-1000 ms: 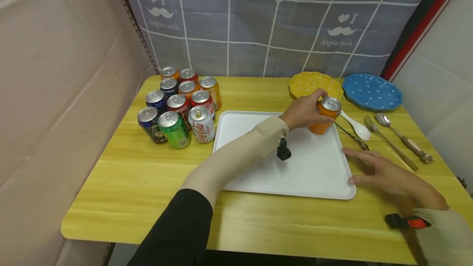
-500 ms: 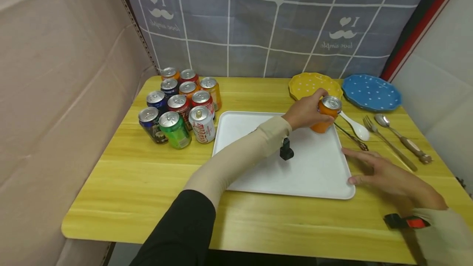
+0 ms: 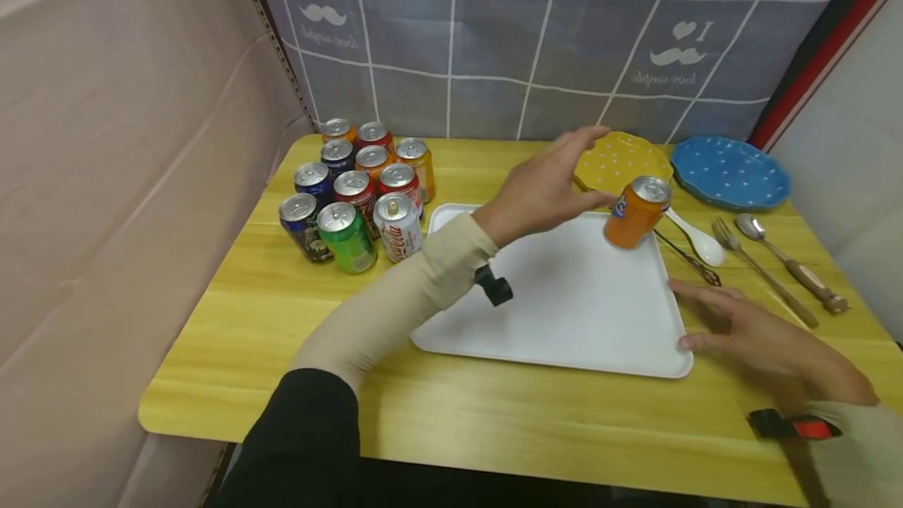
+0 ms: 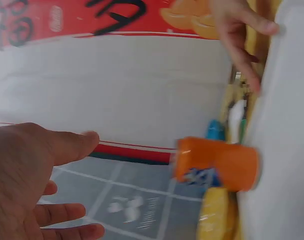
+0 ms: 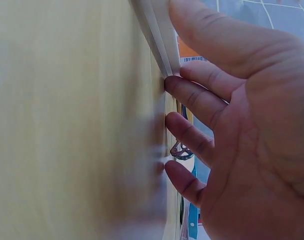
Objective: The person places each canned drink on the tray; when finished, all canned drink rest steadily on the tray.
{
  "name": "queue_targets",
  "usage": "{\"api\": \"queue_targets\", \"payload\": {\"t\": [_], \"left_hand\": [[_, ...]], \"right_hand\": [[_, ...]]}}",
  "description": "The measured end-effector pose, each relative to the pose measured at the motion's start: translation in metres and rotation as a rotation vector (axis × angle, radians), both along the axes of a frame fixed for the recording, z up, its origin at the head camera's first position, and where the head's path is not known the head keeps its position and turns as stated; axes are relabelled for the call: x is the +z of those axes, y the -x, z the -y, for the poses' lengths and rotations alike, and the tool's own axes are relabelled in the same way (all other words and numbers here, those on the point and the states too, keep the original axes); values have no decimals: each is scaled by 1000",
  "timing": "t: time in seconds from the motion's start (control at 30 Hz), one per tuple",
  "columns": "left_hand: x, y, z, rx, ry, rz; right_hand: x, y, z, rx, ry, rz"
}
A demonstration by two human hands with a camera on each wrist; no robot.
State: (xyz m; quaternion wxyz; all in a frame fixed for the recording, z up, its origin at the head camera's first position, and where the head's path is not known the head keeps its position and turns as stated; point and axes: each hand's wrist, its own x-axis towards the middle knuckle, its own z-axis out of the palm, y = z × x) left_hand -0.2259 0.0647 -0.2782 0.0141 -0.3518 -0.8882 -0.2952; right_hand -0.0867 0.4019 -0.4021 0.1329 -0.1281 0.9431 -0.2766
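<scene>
An orange soda can point(image 3: 637, 212) stands tilted at the far right corner of the white tray point(image 3: 564, 312). My left hand point(image 3: 557, 179) hovers just left of the can, fingers spread and straight, holding nothing. The left wrist view shows the same open left hand point(image 4: 41, 190) apart from the orange can point(image 4: 217, 162). My right hand point(image 3: 748, 328) lies flat on the yellow table point(image 3: 282, 367) with its fingertips against the tray's right edge. In the right wrist view the right hand point(image 5: 232, 125) has its fingers touching the tray's rim point(image 5: 157, 35).
Several soda cans point(image 3: 353, 194) stand grouped at the table's far left. A yellow plate point(image 3: 621, 163) and a blue plate point(image 3: 730, 172) sit at the back right. A white spoon point(image 3: 694, 237), a dark metal utensil point(image 3: 687, 257), a fork point(image 3: 762, 277) and a metal spoon point(image 3: 783, 253) lie right of the tray.
My left hand let go of the orange can, opened and drew back to the left. The can now leans on the tray. The right hand stayed by the tray's edge.
</scene>
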Motion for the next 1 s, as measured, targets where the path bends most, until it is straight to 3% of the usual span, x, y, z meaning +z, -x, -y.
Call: {"api": "queue_targets", "payload": {"t": [0.13, 0.23, 0.37, 0.47, 0.7, 0.87, 1.0], "left_hand": [[21, -15, 63, 35, -120, -192], [20, -24, 106, 124, -128, -273], [6, -35, 154, 283, -63, -281], [-8, -38, 181, 366, -31, -226], [-34, -38, 212, 464, 24, -142], [-51, -31, 216, 473, 52, -86], [-58, -27, 212, 515, 80, -92]], "right_hand": [[3, 3, -2, 2, 6, -8], [4, 4, -3, 3, 9, -5], [1, 2, -2, 2, 19, -12], [-2, 0, -2, 4, 22, -10], [-4, -1, 0, -15, 18, 43], [-5, -2, 0, -31, 28, 61], [-5, -3, 1, -45, 30, 76]]}}
